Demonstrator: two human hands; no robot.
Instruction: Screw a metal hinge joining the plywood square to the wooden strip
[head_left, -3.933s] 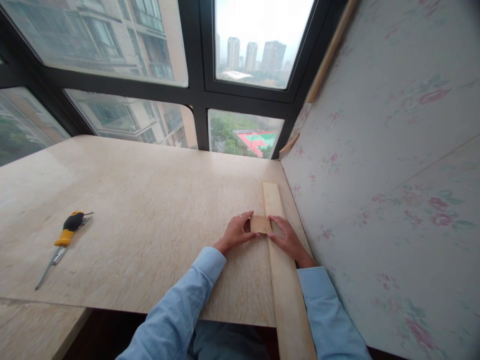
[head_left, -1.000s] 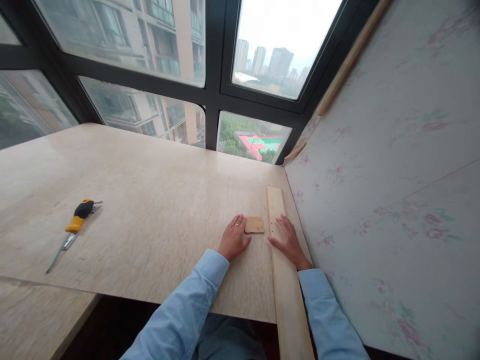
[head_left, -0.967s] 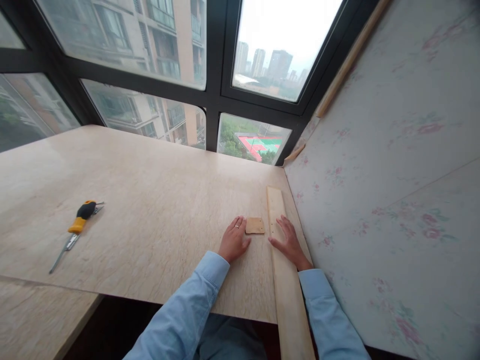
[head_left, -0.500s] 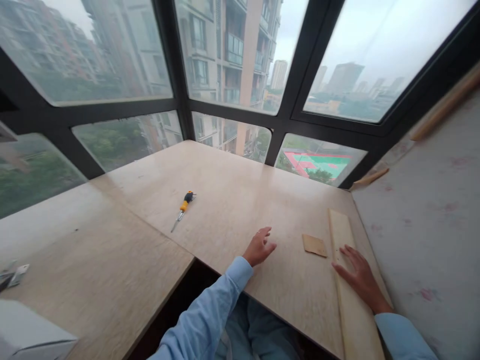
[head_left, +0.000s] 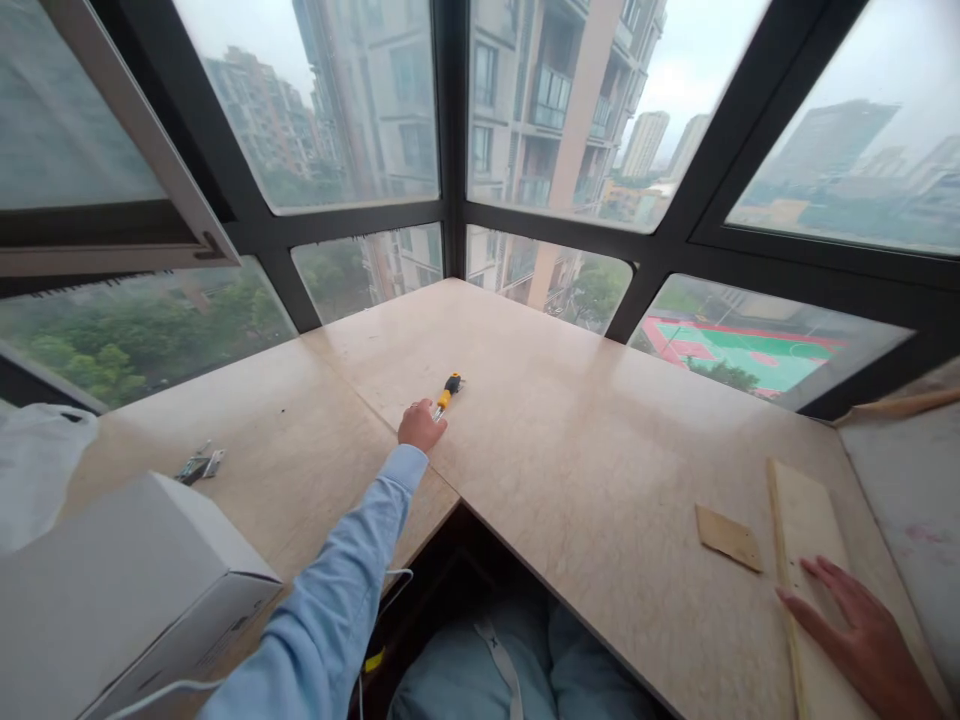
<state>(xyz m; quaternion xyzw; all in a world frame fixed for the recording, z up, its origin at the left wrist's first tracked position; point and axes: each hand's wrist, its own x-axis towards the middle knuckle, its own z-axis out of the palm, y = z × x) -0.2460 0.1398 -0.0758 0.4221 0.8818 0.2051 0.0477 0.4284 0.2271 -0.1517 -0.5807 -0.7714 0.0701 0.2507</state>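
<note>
A screwdriver [head_left: 448, 392] with a black and yellow handle is seen near the centre of the frame, lying on the pale, marble-patterned worktop [head_left: 585, 470]. Its handle is directed to the upper right, and its metal shaft is mostly hidden by the left hand [head_left: 421, 426]. The fingers of this hand are curved downwards at the shaft, but it cannot be told whether the tool is gripped or only touched.

The right hand [head_left: 862, 625] is placed at the lower right of the frame. It is opened, with the thumb held apart from the fingers, and it is laid over a long wooden board [head_left: 814, 520]. By this board the lower right corner is reached, beside the wall [head_left: 926, 545]. Just to the left of the board, a small flat wooden piece [head_left: 727, 538] is found; a narrow gap is left between the two.

At the lower left, a white box [head_left: 135, 590] is seen, with a white plastic bag [head_left: 37, 470] behind it at the left edge. Some small metal parts [head_left: 199, 464] are laid just behind the box. In front of it, a white cable [head_left: 172, 687] is stretched near the bottom edge. Across the upper frame, buildings [head_left: 525, 110] are shown through dark-framed windows, and a red and green sports court [head_left: 750, 352] is visible at the right.
</note>
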